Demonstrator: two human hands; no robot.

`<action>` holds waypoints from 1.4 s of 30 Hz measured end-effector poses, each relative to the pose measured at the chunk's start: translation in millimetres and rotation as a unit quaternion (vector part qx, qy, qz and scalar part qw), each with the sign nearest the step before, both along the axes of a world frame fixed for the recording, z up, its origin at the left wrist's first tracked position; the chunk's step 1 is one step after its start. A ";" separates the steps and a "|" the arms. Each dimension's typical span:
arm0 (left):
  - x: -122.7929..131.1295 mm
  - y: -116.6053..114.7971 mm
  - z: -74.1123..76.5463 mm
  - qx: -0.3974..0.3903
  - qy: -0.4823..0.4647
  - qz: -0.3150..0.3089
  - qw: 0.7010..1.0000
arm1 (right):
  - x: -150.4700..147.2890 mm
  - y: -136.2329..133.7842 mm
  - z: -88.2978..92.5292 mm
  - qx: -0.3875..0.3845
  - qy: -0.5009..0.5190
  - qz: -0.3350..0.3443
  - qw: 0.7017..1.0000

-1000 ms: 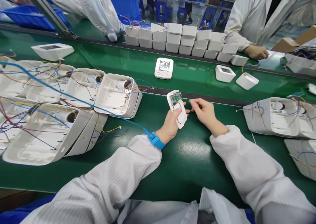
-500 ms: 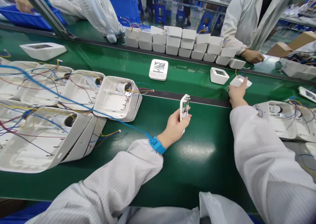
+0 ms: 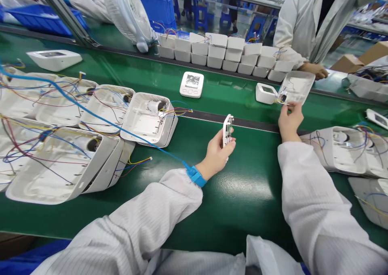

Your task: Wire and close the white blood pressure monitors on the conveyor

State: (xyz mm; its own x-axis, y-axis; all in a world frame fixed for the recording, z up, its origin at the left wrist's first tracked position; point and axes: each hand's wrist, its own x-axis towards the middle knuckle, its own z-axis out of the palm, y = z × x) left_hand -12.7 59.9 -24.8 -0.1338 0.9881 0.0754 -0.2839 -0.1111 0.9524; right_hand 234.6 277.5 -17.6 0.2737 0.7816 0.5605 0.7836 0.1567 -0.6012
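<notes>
The left hand (image 3: pixel 216 154) gripped a small circuit-board panel (image 3: pixel 227 130) upright; beyond it, the right hand (image 3: pixel 289 119) pinched a tilted white housing shell (image 3: pixel 297 87)

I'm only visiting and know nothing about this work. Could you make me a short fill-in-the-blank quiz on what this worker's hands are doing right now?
1. The left hand grips a small white panel on its edge, and the strap on that wrist is coloured ____.
2. The right hand holds a white shell tilted up, with thin ____ trailing from it.
3. Both hands are above a belt coloured ____.

Missing words: blue; wires; green.
</notes>
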 end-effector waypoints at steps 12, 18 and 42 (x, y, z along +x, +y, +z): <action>-27.2 18.9 -13.5 0.169 0.042 0.124 0.977 | -2.7 -190.6 4.8 -0.083 -0.023 0.342 0.936; -16.8 5.6 -8.5 0.185 0.008 0.044 0.982 | 19.8 -210.3 14.6 -0.107 0.141 0.396 0.901; 17.7 -37.7 8.6 0.064 -0.061 -0.128 0.988 | -53.9 -235.3 80.5 -0.281 0.364 0.368 0.808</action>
State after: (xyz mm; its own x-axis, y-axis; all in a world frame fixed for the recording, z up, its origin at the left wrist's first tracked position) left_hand 5.1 22.2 -16.2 0.1036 0.9741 0.2009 -0.4300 -0.1383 0.8922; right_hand 180.7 42.2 62.9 -0.2833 0.9582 -0.0399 0.0092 -0.0389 -0.9992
